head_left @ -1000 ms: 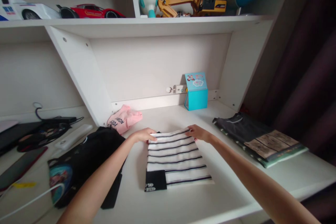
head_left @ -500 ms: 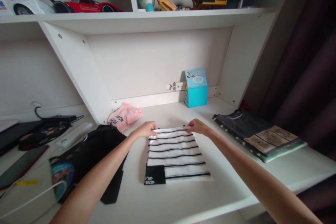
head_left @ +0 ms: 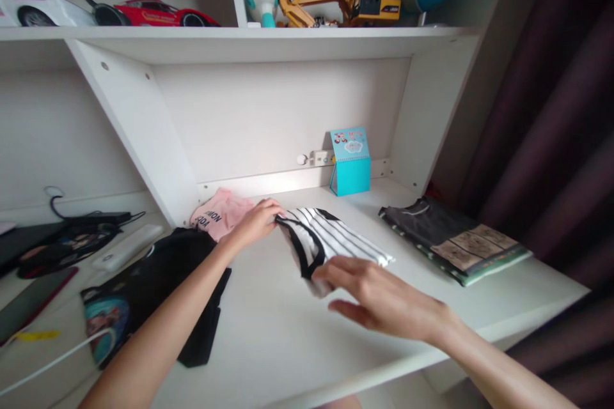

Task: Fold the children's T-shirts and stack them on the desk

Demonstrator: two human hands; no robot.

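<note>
A white T-shirt with black stripes lies folded on the desk, its black neckband facing me. My left hand pinches the shirt's far left corner, by the neckband. At the near corner, my right hand touches or hovers close above the cloth, thumb apart from the fingers and slightly blurred; its grip looks loose. A black T-shirt lies left of and partly beneath my left forearm. Behind my left hand is a crumpled pink garment with dark lettering.
Folded dark and green shirts are stacked at the right. A blue desk calendar stands at the back near a power socket. Cables, a phone and a white cable occupy the left. Toys line the shelf above.
The striped shirt has turned so its neckband faces me, and its black label patch is out of sight. My right hand has left the far right corner and come nearer.
</note>
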